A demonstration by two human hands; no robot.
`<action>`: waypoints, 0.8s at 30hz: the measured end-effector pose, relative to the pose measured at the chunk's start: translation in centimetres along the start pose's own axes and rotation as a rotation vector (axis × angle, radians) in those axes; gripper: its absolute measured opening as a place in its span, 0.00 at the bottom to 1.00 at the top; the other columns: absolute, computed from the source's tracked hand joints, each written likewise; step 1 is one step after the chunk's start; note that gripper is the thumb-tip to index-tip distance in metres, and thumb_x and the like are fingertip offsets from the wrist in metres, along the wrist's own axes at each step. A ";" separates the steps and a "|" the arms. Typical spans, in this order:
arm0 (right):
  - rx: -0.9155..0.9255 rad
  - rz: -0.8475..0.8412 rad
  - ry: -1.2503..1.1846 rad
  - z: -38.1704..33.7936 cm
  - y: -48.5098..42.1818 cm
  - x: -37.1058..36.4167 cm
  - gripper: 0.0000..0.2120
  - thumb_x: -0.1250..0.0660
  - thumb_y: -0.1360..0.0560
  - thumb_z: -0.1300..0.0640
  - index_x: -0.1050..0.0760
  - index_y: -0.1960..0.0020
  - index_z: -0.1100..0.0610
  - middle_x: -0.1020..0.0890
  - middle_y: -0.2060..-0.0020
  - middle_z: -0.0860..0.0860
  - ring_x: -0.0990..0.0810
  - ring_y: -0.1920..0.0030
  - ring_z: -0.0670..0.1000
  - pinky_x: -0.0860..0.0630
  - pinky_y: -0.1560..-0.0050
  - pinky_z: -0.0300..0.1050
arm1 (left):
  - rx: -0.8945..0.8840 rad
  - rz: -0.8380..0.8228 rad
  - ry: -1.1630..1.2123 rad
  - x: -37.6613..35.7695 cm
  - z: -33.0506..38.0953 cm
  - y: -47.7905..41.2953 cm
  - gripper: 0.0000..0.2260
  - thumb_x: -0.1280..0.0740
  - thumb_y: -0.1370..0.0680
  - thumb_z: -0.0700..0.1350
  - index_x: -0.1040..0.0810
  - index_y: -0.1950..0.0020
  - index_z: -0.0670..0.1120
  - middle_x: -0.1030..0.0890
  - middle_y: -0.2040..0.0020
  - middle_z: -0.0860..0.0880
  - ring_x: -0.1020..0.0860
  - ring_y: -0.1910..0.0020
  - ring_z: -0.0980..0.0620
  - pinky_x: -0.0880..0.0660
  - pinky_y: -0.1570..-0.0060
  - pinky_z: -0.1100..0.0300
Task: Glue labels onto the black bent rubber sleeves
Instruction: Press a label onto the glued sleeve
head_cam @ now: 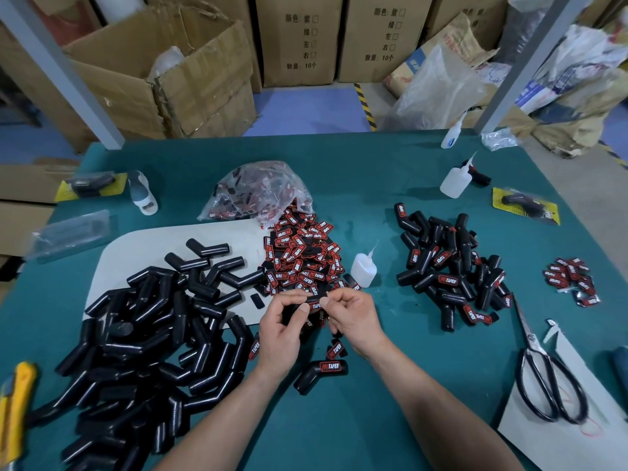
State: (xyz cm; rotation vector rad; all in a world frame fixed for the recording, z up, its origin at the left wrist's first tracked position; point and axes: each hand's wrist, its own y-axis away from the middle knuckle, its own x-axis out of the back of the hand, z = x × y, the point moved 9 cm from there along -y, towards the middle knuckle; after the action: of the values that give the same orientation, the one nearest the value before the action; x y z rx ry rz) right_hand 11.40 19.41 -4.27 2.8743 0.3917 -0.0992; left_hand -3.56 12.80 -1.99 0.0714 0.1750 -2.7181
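My left hand grips a black bent rubber sleeve above the green table. My right hand pinches the red-and-black label on that sleeve with thumb and fingertips. A heap of loose labels lies just beyond my hands. Bare sleeves are piled at the left. Labelled sleeves are piled at the right. One labelled sleeve lies below my hands. A small glue bottle stands right of the label heap.
Scissors lie on white paper at the right. A yellow utility knife sits at the left edge. Two more glue bottles and a clear bag of labels stand further back. Cardboard boxes fill the floor behind.
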 end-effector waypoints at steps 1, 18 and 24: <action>-0.002 0.001 -0.004 0.0 0.0 0.0 0.12 0.30 0.23 0.66 0.23 0.64 0.56 0.30 0.81 0.51 0.33 0.81 0.49 0.32 0.74 0.42 | 0.003 0.002 0.004 0.0 0.0 0.0 0.04 0.30 0.23 0.46 0.19 0.51 0.55 0.16 0.45 0.47 0.18 0.42 0.47 0.24 0.40 0.60; -0.015 0.003 -0.075 0.0 -0.3 -0.1 0.08 0.27 0.31 0.51 0.21 0.67 0.52 0.32 0.82 0.50 0.35 0.82 0.47 0.31 0.74 0.43 | -0.013 -0.048 -0.008 -0.5 0.8 0.4 0.09 0.33 0.21 0.42 0.20 0.42 0.47 0.16 0.42 0.48 0.19 0.39 0.46 0.25 0.37 0.58; -0.038 -0.006 -0.116 -0.2 -0.2 -0.1 0.10 0.28 0.30 0.54 0.22 0.69 0.52 0.34 0.81 0.49 0.38 0.81 0.48 0.33 0.75 0.42 | -0.187 -0.043 -0.255 -0.8 2.1 0.6 0.06 0.32 0.22 0.44 0.18 0.48 0.44 0.17 0.42 0.50 0.19 0.40 0.48 0.25 0.37 0.56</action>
State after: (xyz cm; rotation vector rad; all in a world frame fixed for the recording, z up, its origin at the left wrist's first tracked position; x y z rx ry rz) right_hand 11.24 19.62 -4.06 2.8137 0.3763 -0.2558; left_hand -2.68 12.30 0.12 -0.3348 0.3572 -2.7078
